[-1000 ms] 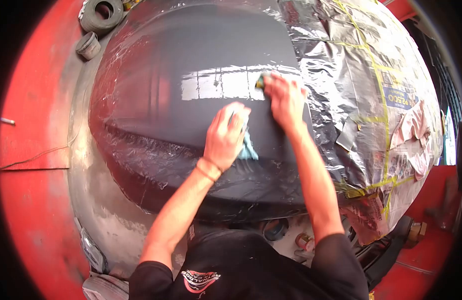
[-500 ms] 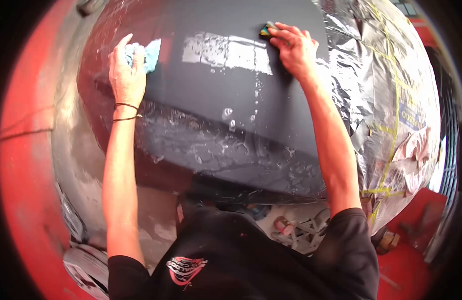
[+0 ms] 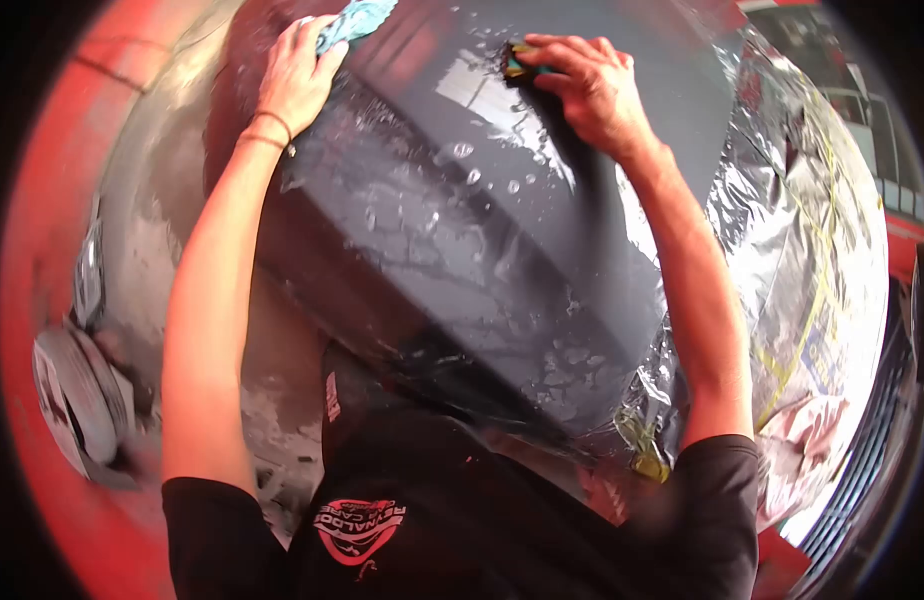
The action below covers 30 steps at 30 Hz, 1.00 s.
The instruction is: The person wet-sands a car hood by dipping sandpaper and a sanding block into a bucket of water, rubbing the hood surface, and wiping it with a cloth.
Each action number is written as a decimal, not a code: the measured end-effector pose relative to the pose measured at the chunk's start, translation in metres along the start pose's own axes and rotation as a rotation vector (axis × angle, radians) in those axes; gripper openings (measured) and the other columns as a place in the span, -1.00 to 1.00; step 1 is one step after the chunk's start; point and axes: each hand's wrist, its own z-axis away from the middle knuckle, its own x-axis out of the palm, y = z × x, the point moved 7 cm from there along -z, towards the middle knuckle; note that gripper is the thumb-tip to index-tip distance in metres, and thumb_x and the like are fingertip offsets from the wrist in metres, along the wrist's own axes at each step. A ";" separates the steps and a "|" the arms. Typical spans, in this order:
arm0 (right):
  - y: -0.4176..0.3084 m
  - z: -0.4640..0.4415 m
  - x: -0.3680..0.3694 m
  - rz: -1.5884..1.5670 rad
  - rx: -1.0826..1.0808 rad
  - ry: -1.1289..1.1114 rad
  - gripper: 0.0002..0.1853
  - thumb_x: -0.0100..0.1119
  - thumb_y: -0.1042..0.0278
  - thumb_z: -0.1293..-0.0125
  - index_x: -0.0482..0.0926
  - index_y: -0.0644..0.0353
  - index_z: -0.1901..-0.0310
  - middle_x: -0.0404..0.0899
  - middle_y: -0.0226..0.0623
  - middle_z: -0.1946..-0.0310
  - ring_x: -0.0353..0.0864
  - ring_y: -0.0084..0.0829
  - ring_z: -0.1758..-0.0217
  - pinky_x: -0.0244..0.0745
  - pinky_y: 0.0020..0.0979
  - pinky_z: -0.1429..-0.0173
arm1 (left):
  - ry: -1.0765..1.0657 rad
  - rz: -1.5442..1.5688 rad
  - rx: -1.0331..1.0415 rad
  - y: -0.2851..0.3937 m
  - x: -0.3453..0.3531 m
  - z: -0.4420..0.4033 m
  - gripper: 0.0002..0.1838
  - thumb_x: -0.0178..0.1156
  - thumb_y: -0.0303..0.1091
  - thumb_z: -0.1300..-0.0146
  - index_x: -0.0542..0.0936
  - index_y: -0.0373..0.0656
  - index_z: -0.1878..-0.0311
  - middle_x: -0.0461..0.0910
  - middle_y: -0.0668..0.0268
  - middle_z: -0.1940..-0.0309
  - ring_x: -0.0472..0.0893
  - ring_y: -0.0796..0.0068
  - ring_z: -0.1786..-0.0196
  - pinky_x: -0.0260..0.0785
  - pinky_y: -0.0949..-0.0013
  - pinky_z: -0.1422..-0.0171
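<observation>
A dark grey car panel (image 3: 452,200), wet with water drops and streaks, fills the middle of the head view. At its upper left, my left hand (image 3: 299,80) grips a light blue cloth (image 3: 357,22), which sticks out beyond the fingers. My right hand (image 3: 592,90) is over the upper part of the panel, fingers closed round a small dark block with yellow and green parts (image 3: 517,64). The block's underside is hidden, and water lies on the surface around it.
Shiny plastic sheeting (image 3: 762,215) and taped paper cover the right side. A crumpled pinkish cloth (image 3: 802,440) is at the lower right. Grey round objects (image 3: 82,390) stand on the floor at the left, near a red floor area (image 3: 32,250).
The view has turned and shifted over the panel. My left hand with the cloth has moved from the middle to the panel's upper left; my right hand still holds the block.
</observation>
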 end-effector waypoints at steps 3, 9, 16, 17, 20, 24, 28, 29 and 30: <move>-0.007 0.045 -0.010 0.084 -0.052 -0.131 -0.54 0.37 0.39 -0.40 0.82 -0.33 -0.27 0.74 -0.69 -0.44 0.67 -0.27 -0.33 0.35 -0.06 -0.44 | -0.012 -0.064 0.082 0.013 -0.018 0.029 -0.42 0.27 0.01 -0.62 0.50 0.03 -0.59 0.49 -0.05 -0.54 0.45 -0.16 -0.61 0.29 -0.10 -0.73; -0.062 0.169 -0.071 -0.099 -0.199 -0.355 -0.46 0.39 0.44 -0.22 0.84 -0.34 -0.22 0.72 -0.68 -0.49 0.68 -0.34 -0.47 0.25 0.00 -0.57 | -0.040 -0.175 -0.058 0.040 -0.032 0.045 -0.42 0.27 -0.06 -0.59 0.49 0.06 -0.59 0.51 0.06 -0.58 0.48 -0.11 -0.60 0.28 -0.08 -0.72; -0.064 0.029 -0.005 -0.184 -0.231 -0.192 -0.52 0.43 0.50 -0.40 0.80 -0.32 -0.27 0.72 -0.72 -0.46 0.64 -0.34 -0.40 0.26 -0.05 -0.51 | 0.016 -0.250 -0.230 0.027 -0.016 0.037 -0.46 0.19 0.00 -0.52 0.55 0.08 -0.49 0.65 0.10 -0.44 0.58 -0.10 -0.49 0.36 -0.16 -0.64; -0.068 0.041 -0.011 -0.185 -0.202 -0.173 -0.52 0.42 0.51 -0.40 0.80 -0.30 -0.26 0.72 -0.70 -0.46 0.64 -0.33 -0.41 0.27 -0.07 -0.51 | 0.013 -0.245 -0.220 0.029 -0.016 0.040 -0.46 0.19 -0.01 -0.52 0.55 0.08 -0.49 0.65 0.10 -0.44 0.58 -0.10 -0.49 0.36 -0.17 -0.64; -0.070 0.132 -0.056 -0.164 -0.201 -0.274 -0.61 0.43 0.49 -0.39 0.85 -0.26 -0.15 0.73 -0.61 -0.48 0.67 -0.32 -0.45 0.29 -0.07 -0.52 | 0.011 -0.237 -0.201 0.029 -0.017 0.042 -0.46 0.19 -0.03 -0.52 0.54 0.09 -0.50 0.63 0.10 -0.45 0.56 -0.09 -0.51 0.35 -0.20 -0.65; -0.072 0.199 -0.091 -0.165 -0.155 -0.333 -0.60 0.45 0.44 -0.18 0.89 -0.29 -0.02 0.71 -0.66 -0.51 0.67 -0.31 -0.47 0.29 -0.02 -0.56 | -0.002 -0.280 -0.228 0.030 -0.010 0.036 -0.43 0.20 -0.03 -0.52 0.52 0.11 -0.54 0.62 0.08 -0.47 0.53 -0.10 -0.55 0.31 -0.26 -0.64; -0.072 0.074 -0.024 -0.053 -0.161 -0.163 -0.53 0.32 0.55 -0.30 0.83 -0.27 -0.14 0.70 -0.66 -0.49 0.63 -0.30 -0.39 0.29 0.01 -0.46 | 0.009 -0.269 -0.214 0.027 -0.013 0.033 -0.42 0.21 -0.02 -0.51 0.53 0.09 -0.53 0.62 0.09 -0.46 0.55 -0.09 -0.54 0.33 -0.25 -0.63; -0.068 0.035 -0.002 -0.020 -0.121 -0.149 -0.61 0.32 0.47 -0.39 0.82 -0.22 -0.17 0.69 -0.69 -0.50 0.59 -0.31 -0.41 0.29 -0.05 -0.44 | 0.015 -0.260 -0.204 0.027 -0.015 0.034 -0.43 0.22 -0.01 -0.51 0.53 0.09 -0.53 0.63 0.09 -0.45 0.56 -0.08 -0.53 0.34 -0.24 -0.62; -0.066 0.007 0.015 -0.053 -0.101 -0.104 -0.64 0.30 0.45 -0.48 0.82 -0.20 -0.19 0.68 -0.72 -0.50 0.59 -0.29 -0.38 0.31 -0.06 -0.45 | 0.019 -0.247 -0.198 0.029 -0.014 0.036 -0.43 0.22 -0.01 -0.51 0.54 0.08 -0.52 0.64 0.09 -0.44 0.57 -0.08 -0.52 0.36 -0.23 -0.61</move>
